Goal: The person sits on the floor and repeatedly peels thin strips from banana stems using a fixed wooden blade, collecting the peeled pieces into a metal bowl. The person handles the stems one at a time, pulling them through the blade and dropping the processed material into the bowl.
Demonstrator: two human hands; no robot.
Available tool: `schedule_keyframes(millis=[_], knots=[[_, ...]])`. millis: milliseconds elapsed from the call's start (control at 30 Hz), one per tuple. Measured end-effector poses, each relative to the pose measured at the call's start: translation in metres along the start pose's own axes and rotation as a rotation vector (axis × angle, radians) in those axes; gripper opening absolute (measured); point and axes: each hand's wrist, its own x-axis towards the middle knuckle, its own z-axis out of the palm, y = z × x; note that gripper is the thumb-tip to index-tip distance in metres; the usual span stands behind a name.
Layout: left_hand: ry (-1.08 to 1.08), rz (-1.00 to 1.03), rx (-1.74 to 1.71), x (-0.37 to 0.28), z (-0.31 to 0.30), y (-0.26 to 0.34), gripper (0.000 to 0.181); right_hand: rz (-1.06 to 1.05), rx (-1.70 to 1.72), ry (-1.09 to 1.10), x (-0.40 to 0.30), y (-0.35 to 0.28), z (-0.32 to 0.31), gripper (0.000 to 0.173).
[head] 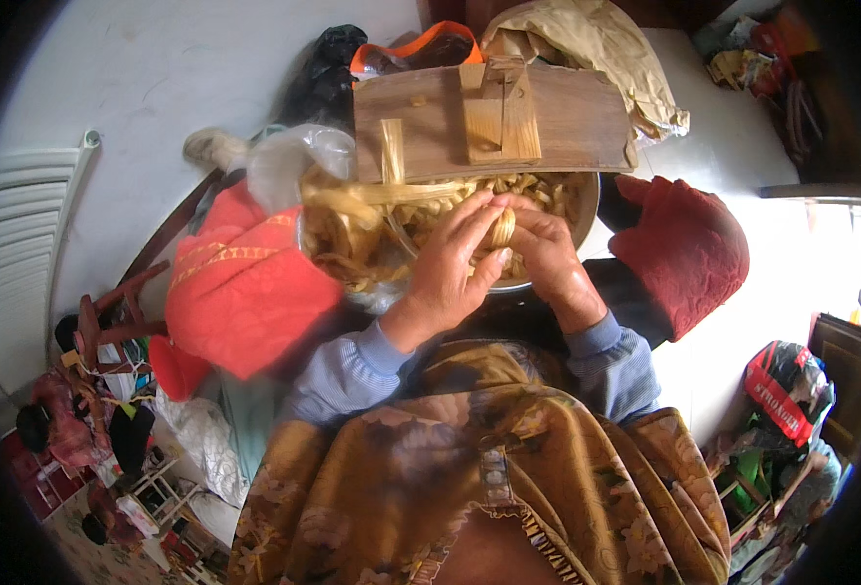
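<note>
Over a round metal basin (589,219), my left hand (451,259) and my right hand (549,248) meet at the fingertips. Between them they pinch a small folded roll of straw-coloured plant strip (503,228). A long flat strip (416,193) stretches leftward from near my left fingers, its far end blurred; whether it joins the roll is hidden. Many short folded pieces (525,183) fill the basin beneath my hands. To the left, a clear plastic bag (284,164) borders a heap of loose brownish strips (350,263).
A wooden board (416,110) with a wooden block fixture (507,124) spans the basin's far side; one short strip (392,150) crosses its edge. Red cloths (247,285) cover both knees. Behind are a black bag (328,66) and a tan sack (606,51). A small wooden rack (123,314) stands left.
</note>
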Motion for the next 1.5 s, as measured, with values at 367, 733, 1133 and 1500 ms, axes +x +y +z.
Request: schedule_keyframes(millis=[367, 733, 1133, 1500], knots=[[0.036, -0.524, -0.475, 0.024, 0.008, -0.003, 0.018, -0.350, -0.337, 0.290, 0.001, -0.027, 0.013, 0.005], [-0.071, -0.018, 0.288, -0.013, -0.028, -0.004, 0.013, 0.001, -0.165, 0.134, -0.002, -0.039, -0.023, 0.038], [-0.394, -0.258, -0.235, 0.030, -0.067, 0.031, 0.013, -0.371, -0.869, -0.358, -0.018, -0.100, -0.051, 0.012], [-0.533, -0.227, -0.329, 0.093, -0.067, 0.090, 0.016, 0.234, -0.081, -0.413, -0.003, -0.163, -0.075, 0.022]])
